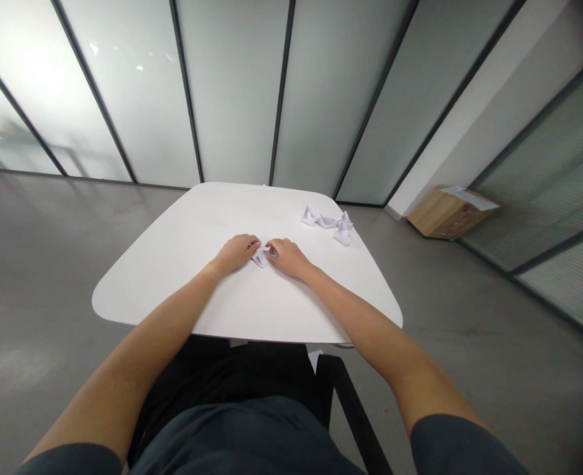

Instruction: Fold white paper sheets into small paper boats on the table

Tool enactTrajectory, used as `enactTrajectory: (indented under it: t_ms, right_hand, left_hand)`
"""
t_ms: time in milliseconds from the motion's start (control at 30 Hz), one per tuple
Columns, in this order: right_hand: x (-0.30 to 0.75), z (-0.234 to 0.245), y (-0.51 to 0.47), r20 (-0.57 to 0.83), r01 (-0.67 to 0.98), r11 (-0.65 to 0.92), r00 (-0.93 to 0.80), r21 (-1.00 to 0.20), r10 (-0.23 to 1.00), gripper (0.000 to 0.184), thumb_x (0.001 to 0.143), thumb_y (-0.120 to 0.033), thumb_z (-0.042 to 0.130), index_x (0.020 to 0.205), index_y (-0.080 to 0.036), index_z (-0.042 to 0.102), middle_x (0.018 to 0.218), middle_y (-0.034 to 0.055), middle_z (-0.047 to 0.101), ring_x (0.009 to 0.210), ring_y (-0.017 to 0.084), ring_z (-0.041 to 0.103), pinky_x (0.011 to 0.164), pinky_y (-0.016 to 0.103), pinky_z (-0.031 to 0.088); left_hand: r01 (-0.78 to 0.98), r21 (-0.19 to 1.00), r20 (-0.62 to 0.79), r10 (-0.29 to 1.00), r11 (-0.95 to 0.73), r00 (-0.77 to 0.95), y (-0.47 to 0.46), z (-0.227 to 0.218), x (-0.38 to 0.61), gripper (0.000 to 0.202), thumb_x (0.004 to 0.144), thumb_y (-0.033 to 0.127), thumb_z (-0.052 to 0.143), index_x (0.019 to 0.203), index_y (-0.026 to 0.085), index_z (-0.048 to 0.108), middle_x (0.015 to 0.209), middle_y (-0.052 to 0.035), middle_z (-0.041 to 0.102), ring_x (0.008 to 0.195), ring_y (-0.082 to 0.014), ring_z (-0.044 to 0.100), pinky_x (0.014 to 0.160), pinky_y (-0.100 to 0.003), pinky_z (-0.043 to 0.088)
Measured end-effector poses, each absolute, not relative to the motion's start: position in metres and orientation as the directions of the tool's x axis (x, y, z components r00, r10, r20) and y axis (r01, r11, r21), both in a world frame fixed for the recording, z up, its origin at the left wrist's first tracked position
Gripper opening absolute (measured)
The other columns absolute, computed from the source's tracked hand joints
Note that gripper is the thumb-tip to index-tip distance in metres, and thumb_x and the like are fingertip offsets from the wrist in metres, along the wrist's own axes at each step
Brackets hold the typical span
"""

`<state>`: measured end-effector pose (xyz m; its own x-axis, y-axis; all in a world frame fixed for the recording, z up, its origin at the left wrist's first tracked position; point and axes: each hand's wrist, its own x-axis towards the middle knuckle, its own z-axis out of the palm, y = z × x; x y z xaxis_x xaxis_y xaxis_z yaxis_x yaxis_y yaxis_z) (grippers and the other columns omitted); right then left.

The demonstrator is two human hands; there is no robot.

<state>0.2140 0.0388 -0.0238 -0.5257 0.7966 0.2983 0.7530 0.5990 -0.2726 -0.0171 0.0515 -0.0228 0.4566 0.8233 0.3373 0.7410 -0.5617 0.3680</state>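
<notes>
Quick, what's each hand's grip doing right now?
Left grip: closed on folded white paper.
Right grip: closed on the same paper.

1. On my feed, a small folded white paper piece [258,259] shows sharp creases and a pointed corner, partly hidden.
2. It lies on the white table [183,244], between the left hand [236,254] and right hand [286,257].

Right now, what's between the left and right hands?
A small folded white paper piece, in the head view, with the left hand and right hand at either side, fingertips against it.
</notes>
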Motion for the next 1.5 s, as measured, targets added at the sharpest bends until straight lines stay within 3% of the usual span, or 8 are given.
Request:
enactTrajectory:
  t_ms: [133,333,567,833,1200,1500]
  right_hand:
    - [0.216,-0.026,0.043,0.303,0.747,0.599,-0.522,-0.288,0.797,0.03,0.098,-0.016,0.067,0.128,-0.021,0.066,0.116,0.0071,0.076,0.108,0.023,0.064,0.095,0.036,0.047]
    - [0.221,-0.031,0.049,0.332,0.731,0.606,-0.513,-0.313,0.791,0.035,0.092,-0.002,0.059,0.12,-0.02,0.07,0.114,0.0078,0.077,0.105,0.023,0.064,0.095,0.035,0.048]
    - [0.231,-0.037,0.06,0.358,0.703,0.63,-0.524,-0.331,0.773,0.03,0.09,0.0,0.06,0.105,-0.019,0.077,0.107,0.0069,0.077,0.101,0.022,0.066,0.097,0.034,0.048]
    - [0.235,-0.037,0.062,0.354,0.707,0.635,-0.533,-0.311,0.768,0.026,0.091,-0.002,0.063,0.102,-0.018,0.081,0.106,0.0079,0.078,0.1,0.022,0.068,0.099,0.035,0.049]
    - [0.23,-0.029,0.047,0.305,0.673,0.692,-0.623,-0.262,0.721,0.017,0.095,-0.027,0.075,0.111,-0.024,0.081,0.121,0.0076,0.077,0.112,0.023,0.068,0.106,0.038,0.046]
    - [0.234,-0.027,0.047,0.283,0.638,0.714,-0.655,-0.288,0.7,0.034,0.091,-0.046,0.083,0.117,-0.026,0.08,0.124,0.0081,0.076,0.116,0.025,0.067,0.107,0.039,0.045]
  left_hand:
    - [0.707,0.393,0.328,0.808,-0.588,0.49,0.049,-0.022,-0.022,0.041,0.102,0.052,0.055,0.116,0.021,0.078,0.107,-0.0088,0.078,0.096,-0.0247,0.071,0.09,-0.036,0.052]
    - [0.677,0.424,0.303,0.798,-0.602,0.521,0.056,-0.027,-0.028,0.03,0.092,0.037,0.066,0.114,0.022,0.079,0.111,-0.0079,0.078,0.1,-0.0244,0.071,0.095,-0.037,0.053]
    - [0.617,0.498,0.25,0.783,-0.609,0.57,0.056,-0.019,-0.035,0.02,0.091,0.03,0.066,0.099,0.023,0.083,0.105,-0.004,0.081,0.095,-0.0205,0.073,0.092,-0.031,0.054]
    - [0.616,0.506,0.219,0.78,-0.604,0.586,0.059,-0.018,-0.041,0.017,0.09,0.029,0.071,0.098,0.025,0.085,0.107,-0.0024,0.082,0.097,-0.02,0.074,0.093,-0.029,0.054]
    - [0.553,0.537,0.197,0.732,-0.637,0.652,0.057,-0.014,-0.049,0.025,0.089,0.041,0.077,0.109,0.027,0.083,0.116,-0.004,0.08,0.107,-0.0209,0.072,0.1,-0.031,0.051]
    - [0.568,0.558,0.192,0.76,-0.605,0.621,0.055,-0.014,-0.047,0.03,0.094,0.047,0.068,0.109,0.026,0.083,0.116,-0.0054,0.08,0.105,-0.0216,0.071,0.097,-0.031,0.05]
